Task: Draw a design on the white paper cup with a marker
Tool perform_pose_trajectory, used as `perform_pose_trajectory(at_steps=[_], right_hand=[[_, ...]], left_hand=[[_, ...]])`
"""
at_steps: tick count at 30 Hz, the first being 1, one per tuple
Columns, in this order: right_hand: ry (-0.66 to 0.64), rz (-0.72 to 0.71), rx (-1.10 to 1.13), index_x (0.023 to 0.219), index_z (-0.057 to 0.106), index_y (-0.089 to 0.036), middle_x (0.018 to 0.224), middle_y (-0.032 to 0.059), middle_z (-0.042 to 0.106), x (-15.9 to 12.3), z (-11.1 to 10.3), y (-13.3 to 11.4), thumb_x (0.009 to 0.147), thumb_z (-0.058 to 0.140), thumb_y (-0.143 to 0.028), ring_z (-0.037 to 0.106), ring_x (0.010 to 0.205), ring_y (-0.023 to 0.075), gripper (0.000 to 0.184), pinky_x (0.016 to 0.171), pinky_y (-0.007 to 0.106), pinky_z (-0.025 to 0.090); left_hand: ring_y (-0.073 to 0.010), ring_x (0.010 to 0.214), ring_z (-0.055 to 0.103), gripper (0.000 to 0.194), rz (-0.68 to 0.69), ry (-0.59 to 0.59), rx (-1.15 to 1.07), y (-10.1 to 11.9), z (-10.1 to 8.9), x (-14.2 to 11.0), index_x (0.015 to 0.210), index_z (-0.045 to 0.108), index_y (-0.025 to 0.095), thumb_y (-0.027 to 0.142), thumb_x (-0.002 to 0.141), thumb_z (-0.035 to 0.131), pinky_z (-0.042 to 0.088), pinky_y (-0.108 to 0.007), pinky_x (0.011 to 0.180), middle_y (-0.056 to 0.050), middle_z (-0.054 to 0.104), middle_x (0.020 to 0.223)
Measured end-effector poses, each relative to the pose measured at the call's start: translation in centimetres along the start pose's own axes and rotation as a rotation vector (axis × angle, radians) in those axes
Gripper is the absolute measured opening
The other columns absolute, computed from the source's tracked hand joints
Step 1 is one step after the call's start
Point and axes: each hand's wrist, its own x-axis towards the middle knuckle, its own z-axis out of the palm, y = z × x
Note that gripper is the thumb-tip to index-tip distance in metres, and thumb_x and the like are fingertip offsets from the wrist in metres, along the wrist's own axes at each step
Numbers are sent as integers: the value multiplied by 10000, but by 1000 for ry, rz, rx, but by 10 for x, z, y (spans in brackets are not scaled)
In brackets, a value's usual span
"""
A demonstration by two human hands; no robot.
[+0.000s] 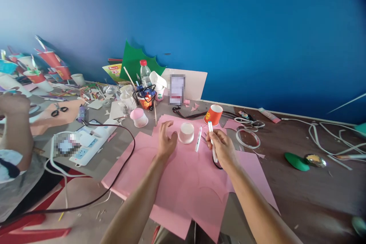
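Observation:
My right hand (224,148) grips a white marker pen (210,129) with a teal end, held upright above the pink paper (171,194). Fingers curved and apart, my left hand (166,141) holds nothing and hovers just left of an upside-down white paper cup (187,133). Between that cup and my right hand lies another white marker (198,139). Behind my right hand a red paper cup (214,115) stands upright. The pink sheets overlap; one has a curved edge.
A pen-filled cup (145,101), a bottle (145,71) and a phone (176,89) stand along the wall. A power strip (94,141) and another person's arm (20,126) are at left. A tape roll (248,138) and loose cords (314,133) lie at right.

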Motion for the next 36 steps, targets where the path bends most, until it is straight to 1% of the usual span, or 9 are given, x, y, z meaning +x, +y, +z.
perform_pose_trajectory(at_steps=[3,5,9,12,17,20,30,32,36], right_hand=[[-46,-41,18,857,621,-221,735,15,622,-7,4,-7,778,732,-593,498,545,125,396,507,274,408],[-142,-40,-10,887,629,-217,718,19,625,-15,8,-12,832,686,-570,508,546,133,363,483,266,393],[-341,3,-21,793,623,-204,617,4,594,-28,18,-18,875,646,-543,509,501,124,350,488,263,402],[-418,90,27,745,614,-191,657,12,636,-33,24,-19,840,688,-538,503,463,97,367,485,259,399],[-581,235,49,784,611,-180,616,5,642,-38,28,-17,814,676,-637,450,387,79,463,408,234,324],[-555,233,22,824,624,-179,584,-4,629,-39,31,-12,819,640,-664,429,362,83,485,377,226,294],[-191,-282,-455,660,590,-214,558,11,602,-48,39,-18,918,570,-435,517,479,119,339,512,244,380],[-223,-212,-382,675,597,-212,572,16,616,-47,39,-19,921,576,-488,516,468,116,371,488,239,374],[-518,188,28,757,623,-191,562,-7,629,-43,35,-14,859,635,-668,403,351,73,488,369,209,301]], left_hand=[[-201,800,565,213,-13,-106,-193,14,0,-5,955,722,230,280,753,772,455,-325,792,-25,624,838],[-153,670,545,289,-57,-236,-294,23,0,-8,988,736,211,403,780,795,442,-294,666,-25,631,835],[-115,585,521,510,-112,-635,-322,34,-2,-10,1085,770,175,596,799,766,400,-272,556,-60,642,885],[-94,572,479,483,-149,-774,-331,33,-3,-10,1026,793,156,598,844,724,351,-258,518,-61,612,866],[-90,578,480,400,-247,-768,-486,26,-3,-10,844,758,146,546,831,754,318,-245,514,-33,561,819],[-77,564,457,422,-259,-718,-494,23,-2,-11,807,727,144,564,820,757,323,-242,524,-13,531,804],[-73,578,389,472,-193,-503,-457,26,8,-13,686,707,152,611,746,801,325,-245,539,-17,571,777],[-75,580,394,461,-184,-496,-477,29,9,-15,682,707,152,598,752,802,329,-246,539,-18,569,770],[-84,574,422,467,-209,-567,-521,34,7,-16,700,700,148,601,764,797,308,-236,504,-26,566,747]])
